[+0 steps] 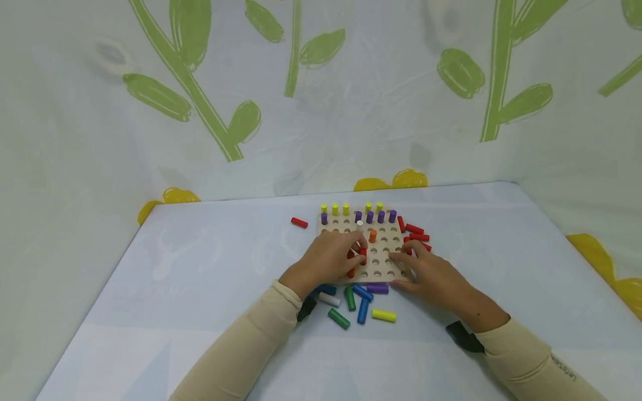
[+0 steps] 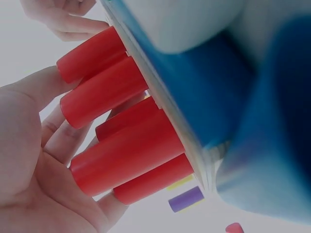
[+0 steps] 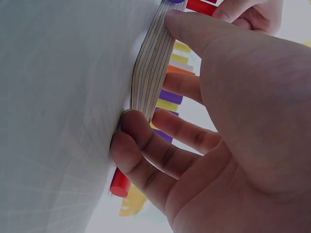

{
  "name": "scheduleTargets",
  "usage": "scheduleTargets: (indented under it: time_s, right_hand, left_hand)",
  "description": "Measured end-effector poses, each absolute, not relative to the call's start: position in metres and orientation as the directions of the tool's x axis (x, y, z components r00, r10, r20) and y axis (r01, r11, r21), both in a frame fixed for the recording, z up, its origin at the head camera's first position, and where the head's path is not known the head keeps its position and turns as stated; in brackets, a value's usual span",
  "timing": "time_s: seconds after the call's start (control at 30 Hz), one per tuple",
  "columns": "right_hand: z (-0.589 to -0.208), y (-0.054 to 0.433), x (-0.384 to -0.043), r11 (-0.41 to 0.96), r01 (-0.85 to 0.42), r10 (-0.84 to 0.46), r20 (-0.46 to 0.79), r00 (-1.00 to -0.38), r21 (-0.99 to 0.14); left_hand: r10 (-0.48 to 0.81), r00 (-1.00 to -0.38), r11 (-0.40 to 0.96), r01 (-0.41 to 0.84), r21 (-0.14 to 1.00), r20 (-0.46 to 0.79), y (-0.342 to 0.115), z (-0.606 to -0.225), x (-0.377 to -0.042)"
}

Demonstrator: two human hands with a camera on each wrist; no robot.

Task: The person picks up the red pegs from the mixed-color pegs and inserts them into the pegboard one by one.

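1. The left hand (image 1: 325, 256) pinched a red peg (image 1: 363, 257) between thumb and fingers.
2. That peg stood upright on the wooden board (image 1: 382, 267), its long axis square to the face, just at the left fingertips, beside other red pegs (image 2: 129, 155).
3. The right hand (image 1: 435, 277), farther from the peg, held the board's near right corner, thumb against the near edge.

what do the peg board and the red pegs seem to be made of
The peg board looks like plywood with a pale, plain finish: thin parallel layers show along its edge. The red pegs look smooth and evenly coloured, perhaps painted wood, but no bare grain shows, so plastic is possible.
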State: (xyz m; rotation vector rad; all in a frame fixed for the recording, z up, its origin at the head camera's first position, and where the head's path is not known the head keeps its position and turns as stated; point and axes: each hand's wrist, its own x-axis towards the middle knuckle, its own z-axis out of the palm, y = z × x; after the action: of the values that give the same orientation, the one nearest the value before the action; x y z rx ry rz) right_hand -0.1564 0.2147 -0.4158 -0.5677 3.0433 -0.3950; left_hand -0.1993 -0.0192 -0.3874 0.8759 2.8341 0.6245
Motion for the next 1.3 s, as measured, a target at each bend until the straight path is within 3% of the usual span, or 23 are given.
scheduleTargets:
  time_s: [1.07, 1.3]
  right_hand:
    - [-0.4133, 0.2129, -0.1555, 0.900, -0.350, -0.357, 0.022, -0.934, -0.260]
    - [-0.4168, 0.2140, -0.1565, 0.900, -0.351, -0.355, 0.034, -0.934, -0.259]
  left_hand:
    - [0.560, -0.828, 0.774, 0.511, 0.375, -0.028, -0.0205, -0.3861, -0.1986]
    - [0.590, -0.802, 0.739, 0.490, 0.464, -0.093, -0.0248, -0.3818, -0.2015]
